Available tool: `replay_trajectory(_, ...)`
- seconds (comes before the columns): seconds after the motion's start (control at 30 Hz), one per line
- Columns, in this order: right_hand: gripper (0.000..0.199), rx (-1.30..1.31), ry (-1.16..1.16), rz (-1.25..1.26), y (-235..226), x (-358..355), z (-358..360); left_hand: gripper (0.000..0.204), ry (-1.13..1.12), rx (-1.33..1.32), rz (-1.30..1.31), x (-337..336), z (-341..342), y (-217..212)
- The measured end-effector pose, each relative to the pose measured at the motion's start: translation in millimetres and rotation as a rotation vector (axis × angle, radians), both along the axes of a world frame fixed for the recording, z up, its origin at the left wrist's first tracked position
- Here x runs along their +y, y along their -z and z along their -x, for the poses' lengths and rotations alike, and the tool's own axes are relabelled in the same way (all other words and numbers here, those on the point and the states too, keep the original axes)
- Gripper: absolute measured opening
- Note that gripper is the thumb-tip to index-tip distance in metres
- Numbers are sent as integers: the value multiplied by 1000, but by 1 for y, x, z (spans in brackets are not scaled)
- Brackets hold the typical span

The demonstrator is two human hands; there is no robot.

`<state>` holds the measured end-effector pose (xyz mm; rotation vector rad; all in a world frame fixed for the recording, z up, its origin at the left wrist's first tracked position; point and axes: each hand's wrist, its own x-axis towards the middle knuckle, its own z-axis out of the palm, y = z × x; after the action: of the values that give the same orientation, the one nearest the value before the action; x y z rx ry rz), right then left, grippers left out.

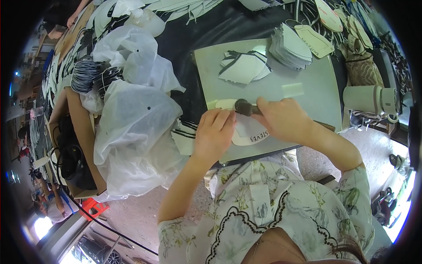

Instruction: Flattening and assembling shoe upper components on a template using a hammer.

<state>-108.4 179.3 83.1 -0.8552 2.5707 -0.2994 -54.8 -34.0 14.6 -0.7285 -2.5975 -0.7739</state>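
My right hand is closed around the handle of a hammer. Its dark, round head lies over a small pale cut piece, and the handle's end sticks out past my wrist. Close to the hammer head, the fingers of my left hand are pressed together on the edge of that piece; their tips are partly hidden. Under and between both hands is a white, rounded template with handwriting. All this rests on a pale green board. Beside my left wrist lie pale pieces with black edges.
Farther back on the board are a fanned pile of pale pieces and a thicker stack. Clear plastic bags and a cardboard box stand left. Tagged templates and a grey-white cylindrical container are at right.
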Motion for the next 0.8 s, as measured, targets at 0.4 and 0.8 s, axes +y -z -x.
replay_trajectory(0.4,32,-6,-37,24,-5,-6,13,20,-12,41,-104,-2,3,5)
replay_trajectory(0.8,34,-11,-58,135,3,-3,12,32,-36,-11,-193,-4,6,5)
